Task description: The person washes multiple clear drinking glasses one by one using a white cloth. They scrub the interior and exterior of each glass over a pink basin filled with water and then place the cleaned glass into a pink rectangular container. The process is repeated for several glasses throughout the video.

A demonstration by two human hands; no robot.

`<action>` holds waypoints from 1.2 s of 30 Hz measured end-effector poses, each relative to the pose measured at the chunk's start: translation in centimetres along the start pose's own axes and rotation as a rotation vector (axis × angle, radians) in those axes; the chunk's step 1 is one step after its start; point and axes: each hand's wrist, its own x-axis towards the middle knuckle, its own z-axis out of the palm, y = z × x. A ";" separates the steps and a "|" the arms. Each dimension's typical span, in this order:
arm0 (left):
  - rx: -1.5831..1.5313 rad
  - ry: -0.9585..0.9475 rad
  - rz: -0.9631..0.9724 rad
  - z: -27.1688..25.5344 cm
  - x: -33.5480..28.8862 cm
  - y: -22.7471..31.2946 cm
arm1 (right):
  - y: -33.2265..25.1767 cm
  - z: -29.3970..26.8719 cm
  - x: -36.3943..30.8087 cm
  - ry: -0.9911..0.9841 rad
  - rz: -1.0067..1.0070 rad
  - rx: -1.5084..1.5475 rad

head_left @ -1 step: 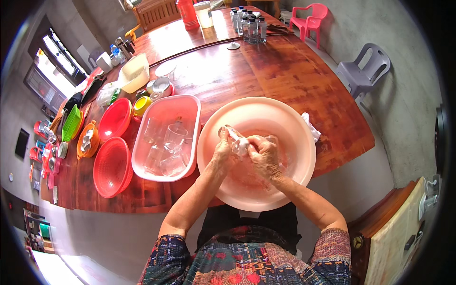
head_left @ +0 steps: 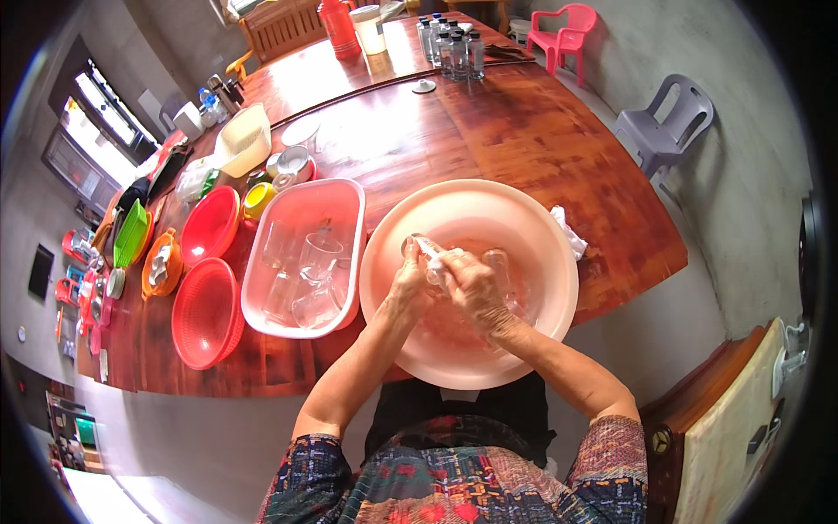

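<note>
Over a wide peach plastic basin [head_left: 559, 297], my left hand [head_left: 408, 286] is closed around a clear drinking glass [head_left: 431, 276]. My right hand [head_left: 476, 286] grips a white cloth [head_left: 429, 248] and presses it against the glass at its upper end. My fingers cover much of both. Inside the basin, more clear glassware [head_left: 498, 266] lies to the right of my right hand. Left of the basin stands a pink rectangular tub [head_left: 353, 253] with a white rim, and several clear glasses [head_left: 317, 255] lie in it.
Red baskets [head_left: 208, 313], an orange basket [head_left: 162, 266] and a yellow cup [head_left: 258, 200] sit left of the tub on the wooden table [head_left: 532, 140]. A crumpled white tissue [head_left: 568, 232] touches the basin's right side. Dark-capped bottles [head_left: 454, 54] and a red thermos [head_left: 339, 31] stand farther back.
My right hand has shifted slightly up and left along the glass with the cloth. More of the glassware in the basin shows beside it. The left hand has barely moved.
</note>
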 end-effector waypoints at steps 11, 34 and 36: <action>0.112 -0.015 -0.112 -2.4 1.2 0.3 | 1.8 0.6 1.0 -0.639 -0.031 -0.046; 0.401 0.275 0.330 -0.1 0.7 1.4 | 1.1 2.1 0.6 -0.438 0.098 -0.560; 0.416 0.325 0.255 0.5 0.3 1.2 | 1.8 2.4 -0.2 -0.609 0.039 -0.520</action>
